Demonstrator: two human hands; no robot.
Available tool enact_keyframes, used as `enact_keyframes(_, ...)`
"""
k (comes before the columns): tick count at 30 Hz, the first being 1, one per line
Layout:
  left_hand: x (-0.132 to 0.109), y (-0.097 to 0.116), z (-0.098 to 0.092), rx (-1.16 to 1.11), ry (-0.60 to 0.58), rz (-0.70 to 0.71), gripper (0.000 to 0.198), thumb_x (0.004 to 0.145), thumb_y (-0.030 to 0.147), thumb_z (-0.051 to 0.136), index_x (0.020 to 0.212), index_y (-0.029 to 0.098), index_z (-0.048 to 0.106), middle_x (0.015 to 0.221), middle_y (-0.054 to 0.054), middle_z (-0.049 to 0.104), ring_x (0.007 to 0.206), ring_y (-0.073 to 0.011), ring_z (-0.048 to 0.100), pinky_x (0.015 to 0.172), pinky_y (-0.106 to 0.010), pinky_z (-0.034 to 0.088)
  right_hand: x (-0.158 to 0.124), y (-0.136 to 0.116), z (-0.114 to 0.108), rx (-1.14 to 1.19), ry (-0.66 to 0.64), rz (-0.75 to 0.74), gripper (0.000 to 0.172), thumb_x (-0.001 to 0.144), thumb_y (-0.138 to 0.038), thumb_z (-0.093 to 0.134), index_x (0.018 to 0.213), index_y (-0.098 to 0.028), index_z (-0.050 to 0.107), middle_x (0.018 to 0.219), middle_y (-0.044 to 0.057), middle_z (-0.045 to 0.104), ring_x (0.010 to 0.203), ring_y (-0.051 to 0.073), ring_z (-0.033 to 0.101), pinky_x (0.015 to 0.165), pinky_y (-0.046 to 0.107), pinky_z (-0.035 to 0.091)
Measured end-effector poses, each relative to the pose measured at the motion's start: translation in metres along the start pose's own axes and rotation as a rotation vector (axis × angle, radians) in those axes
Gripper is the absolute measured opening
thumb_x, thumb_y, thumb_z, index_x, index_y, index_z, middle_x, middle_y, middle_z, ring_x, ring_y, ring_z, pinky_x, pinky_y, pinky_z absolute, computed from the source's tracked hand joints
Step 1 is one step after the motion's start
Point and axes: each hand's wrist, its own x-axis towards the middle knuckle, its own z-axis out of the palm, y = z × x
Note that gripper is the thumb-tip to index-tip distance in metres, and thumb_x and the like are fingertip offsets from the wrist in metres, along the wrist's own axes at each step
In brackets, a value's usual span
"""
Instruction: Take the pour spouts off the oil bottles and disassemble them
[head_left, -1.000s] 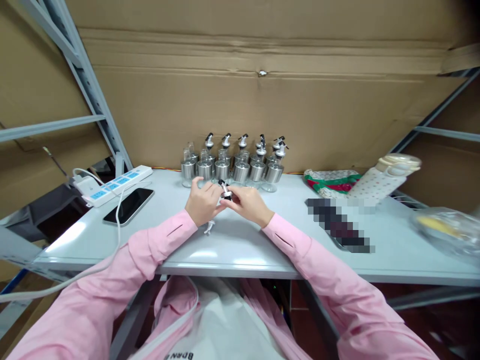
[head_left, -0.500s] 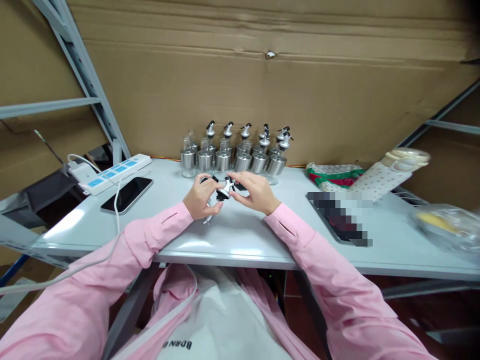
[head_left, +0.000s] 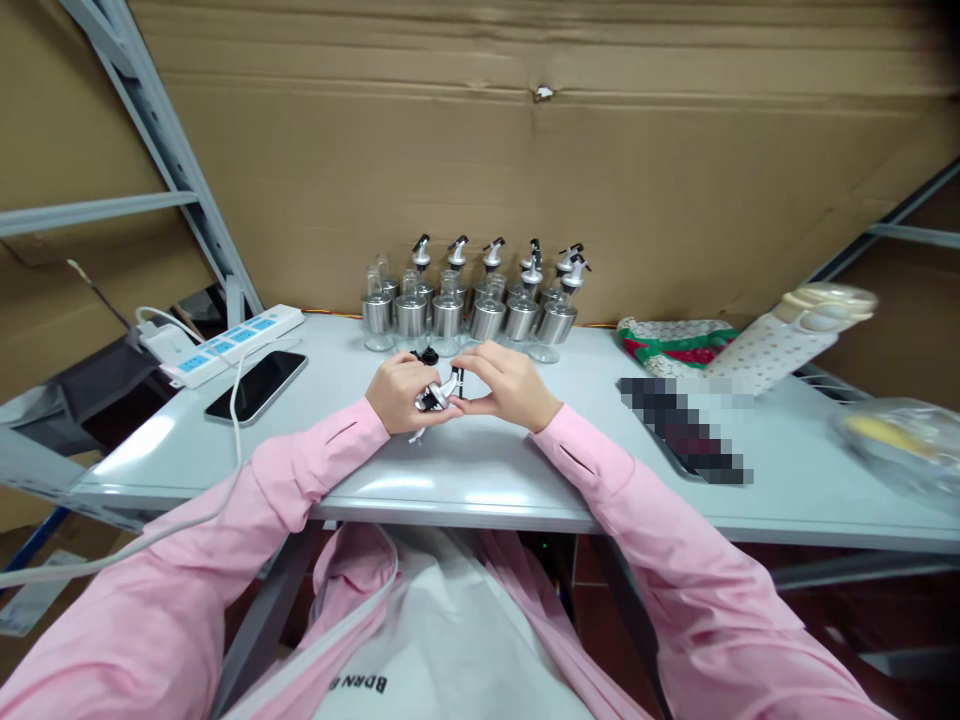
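Note:
My left hand [head_left: 397, 394] is closed around a silver pour spout [head_left: 442, 392] with a black ribbed stopper, held low over the table. The spout's nozzle leans up and right. My right hand [head_left: 514, 385] pinches its black flap end between thumb and fingertips. Just behind my left fingers shows a small black part [head_left: 429, 356], and whether they touch it I cannot tell. Beyond both hands stand several glass bottles with steel sleeves [head_left: 487, 322]. Some carry spouts like this one [head_left: 493, 254]; the bottles at the left front have bare glass necks [head_left: 409, 283].
On the left lie a phone [head_left: 259, 388] and a white power strip [head_left: 238, 345] with a cable across my left sleeve. To the right are a partly blurred-out dark flat object [head_left: 679, 435], a dotted white bottle [head_left: 784, 345], a patterned cloth [head_left: 637, 345] and a plastic-wrapped bowl [head_left: 900, 450]. Cardboard [head_left: 450, 160] stands behind.
The spout has turned in my fingers, its nozzle leaning further right and its stopper sitting deeper in my left hand. My right fingertips have moved closer around the flap end.

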Motion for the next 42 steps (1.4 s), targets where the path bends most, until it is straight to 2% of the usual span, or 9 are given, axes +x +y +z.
enact_keyframes(5, -0.001, -0.002, -0.001, -0.005, 0.003, 0.057, 0.049, 0.075, 0.066, 0.044, 0.065, 0.018, 0.049, 0.054, -0.001, 0.059, 0.05, -0.0139, 0.056, 0.06, -0.028, 0.043, 0.004, -0.006, -0.003, -0.022, -0.027, -0.057, 0.026, 0.085, -0.035, 0.05, 0.099, -0.014, 0.055, 0.083, 0.008, 0.064, 0.077, 0.017, 0.057, 0.065, 0.028, 0.046)
enact_keyframes(10, -0.001, -0.002, 0.002, -0.01, 0.019, 0.151, 0.045, 0.08, 0.058, 0.043, 0.056, 0.02, 0.041, 0.044, 0.002, 0.05, 0.043, -0.012, 0.049, 0.052, -0.026, 0.042, 0.002, -0.006, -0.004, -0.062, -0.048, -0.079, 0.038, 0.085, -0.046, 0.046, 0.101, -0.013, 0.057, 0.087, 0.01, 0.064, 0.079, 0.018, 0.058, 0.067, 0.029, 0.046)
enact_keyframes(14, 0.0, 0.0, 0.002, -0.054, 0.029, 0.238, 0.044, 0.082, 0.053, 0.04, 0.053, 0.02, 0.038, 0.04, 0.002, 0.046, 0.041, -0.0115, 0.045, 0.049, -0.025, 0.041, -0.001, -0.006, -0.002, -0.16, 0.003, -0.163, 0.045, 0.086, -0.05, 0.042, 0.104, -0.012, 0.058, 0.096, 0.012, 0.063, 0.087, 0.02, 0.058, 0.067, 0.031, 0.044)
enact_keyframes(19, 0.001, 0.001, -0.001, -0.028, 0.016, 0.236, 0.041, 0.081, 0.052, 0.045, 0.056, 0.019, 0.044, 0.046, 0.0, 0.051, 0.044, -0.012, 0.048, 0.051, -0.025, 0.044, -0.002, -0.007, 0.003, -0.156, 0.026, -0.244, 0.042, 0.092, -0.042, 0.034, 0.083, -0.014, 0.063, 0.092, 0.011, 0.063, 0.088, 0.019, 0.056, 0.069, 0.032, 0.043)
enact_keyframes(23, 0.003, 0.001, -0.003, -0.005, 0.036, 0.258, 0.044, 0.082, 0.052, 0.042, 0.053, 0.019, 0.041, 0.04, 0.002, 0.045, 0.039, -0.0111, 0.043, 0.046, -0.024, 0.04, 0.001, -0.007, 0.001, -0.187, 0.097, -0.201, 0.048, 0.088, -0.049, 0.038, 0.102, -0.01, 0.06, 0.096, 0.013, 0.062, 0.092, 0.021, 0.055, 0.072, 0.034, 0.044)
enact_keyframes(26, 0.005, 0.002, -0.006, 0.034, 0.069, 0.276, 0.046, 0.083, 0.051, 0.04, 0.05, 0.019, 0.041, 0.039, 0.002, 0.044, 0.038, -0.0113, 0.043, 0.042, -0.024, 0.037, 0.003, -0.008, 0.0, -0.181, 0.084, -0.225, 0.047, 0.091, -0.044, 0.034, 0.11, -0.007, 0.057, 0.098, 0.014, 0.062, 0.092, 0.02, 0.055, 0.076, 0.034, 0.044)
enact_keyframes(33, 0.005, 0.006, -0.006, 0.102, 0.02, 0.269, 0.053, 0.083, 0.053, 0.037, 0.043, 0.018, 0.044, 0.036, 0.0, 0.044, 0.039, -0.012, 0.045, 0.045, -0.026, 0.038, 0.002, -0.011, 0.003, -0.172, -0.01, -0.2, 0.047, 0.095, -0.037, 0.022, 0.114, -0.012, 0.056, 0.101, 0.014, 0.061, 0.095, 0.021, 0.056, 0.079, 0.039, 0.043)
enact_keyframes(39, 0.004, 0.012, -0.005, 0.091, 0.001, 0.296, 0.054, 0.084, 0.05, 0.037, 0.043, 0.018, 0.049, 0.037, -0.002, 0.047, 0.042, -0.0133, 0.047, 0.047, -0.027, 0.041, 0.004, -0.013, -0.001, -0.117, 0.094, -0.277, 0.038, 0.093, -0.03, 0.031, 0.111, -0.009, 0.057, 0.097, 0.014, 0.062, 0.091, 0.02, 0.056, 0.078, 0.037, 0.044)
enact_keyframes(42, 0.004, 0.015, -0.004, 0.068, -0.03, 0.321, 0.051, 0.084, 0.049, 0.038, 0.045, 0.018, 0.051, 0.04, -0.002, 0.05, 0.045, -0.0145, 0.051, 0.052, -0.028, 0.045, 0.001, -0.014, 0.001, -0.076, 0.098, -0.274, 0.039, 0.093, -0.033, 0.03, 0.111, -0.013, 0.058, 0.097, 0.013, 0.061, 0.089, 0.02, 0.056, 0.077, 0.039, 0.045)
